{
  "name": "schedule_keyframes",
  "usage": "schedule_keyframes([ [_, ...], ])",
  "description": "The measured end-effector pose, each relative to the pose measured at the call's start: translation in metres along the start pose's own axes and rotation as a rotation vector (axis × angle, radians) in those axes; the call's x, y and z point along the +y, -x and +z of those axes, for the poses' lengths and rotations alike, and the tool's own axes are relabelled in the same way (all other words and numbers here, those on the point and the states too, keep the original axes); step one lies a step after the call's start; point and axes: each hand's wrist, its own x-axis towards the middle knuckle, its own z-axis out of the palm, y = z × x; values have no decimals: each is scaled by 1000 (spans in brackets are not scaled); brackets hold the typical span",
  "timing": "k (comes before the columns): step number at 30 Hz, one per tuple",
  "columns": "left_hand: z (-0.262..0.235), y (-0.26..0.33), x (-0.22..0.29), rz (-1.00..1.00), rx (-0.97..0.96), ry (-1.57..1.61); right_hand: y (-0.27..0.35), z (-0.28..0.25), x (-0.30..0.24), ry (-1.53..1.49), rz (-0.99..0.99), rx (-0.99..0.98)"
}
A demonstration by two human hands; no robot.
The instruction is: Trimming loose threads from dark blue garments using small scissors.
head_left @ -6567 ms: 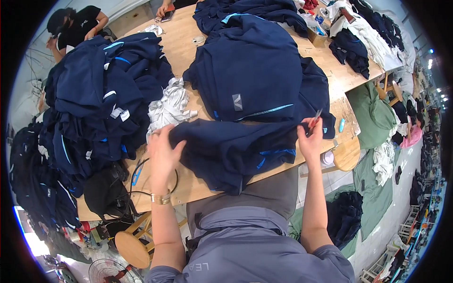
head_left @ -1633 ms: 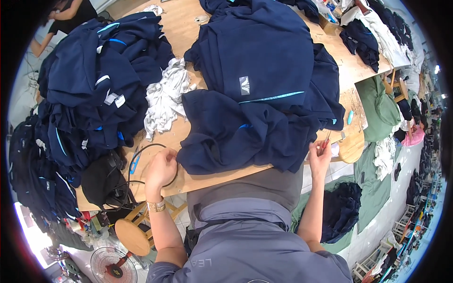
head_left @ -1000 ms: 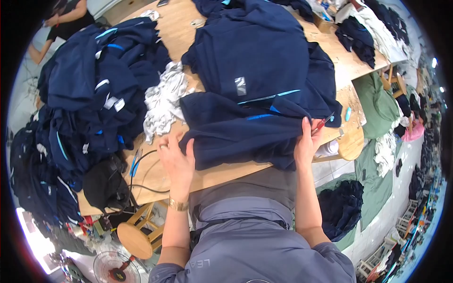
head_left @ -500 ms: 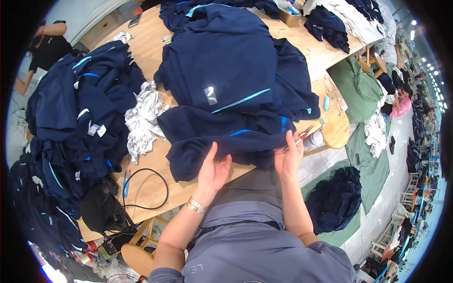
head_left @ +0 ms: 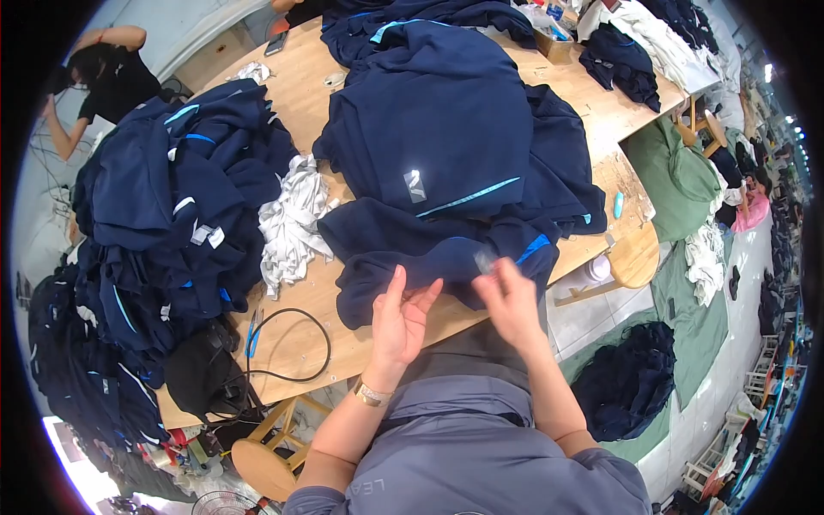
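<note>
While our left hand (head_left: 402, 319) hovers open, our right hand (head_left: 506, 296) pinches a small tag over the navy garment (head_left: 429, 249).
Unsorted navy heap (head_left: 163, 223) waits at nine o'clock; we judge much remains.

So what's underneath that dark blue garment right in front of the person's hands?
The navy garment lies on a wooden table, bare around its edges. Another navy garment overlaps its far part. Anything beneath is hidden.

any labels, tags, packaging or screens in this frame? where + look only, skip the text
Reflective patch: on the spread navy garment, mid-table; small, silver-grey.
White tags: on the navy pile at the table's left; small rectangles.
Phone: far table edge; dark slab, screen unlit.
Cardboard box: far right of table; brown, open.
No signs visible.
</note>
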Motion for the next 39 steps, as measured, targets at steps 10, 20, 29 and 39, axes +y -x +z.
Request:
schedule_keyframes([
  [10,-19,-2,-7,142,-138,-282,4,13,-9,367,-196,-212],
  [20,-30,-5,-14,195,-166,-367,3,13,-9,383,-199,-259],
  [29,-26,7,7,-201,-100,-705,-2,12,2,188,-65,-94],
  [39,-76,-4,83,689,522,-1896,-5,-2,23,48,133,58],
])
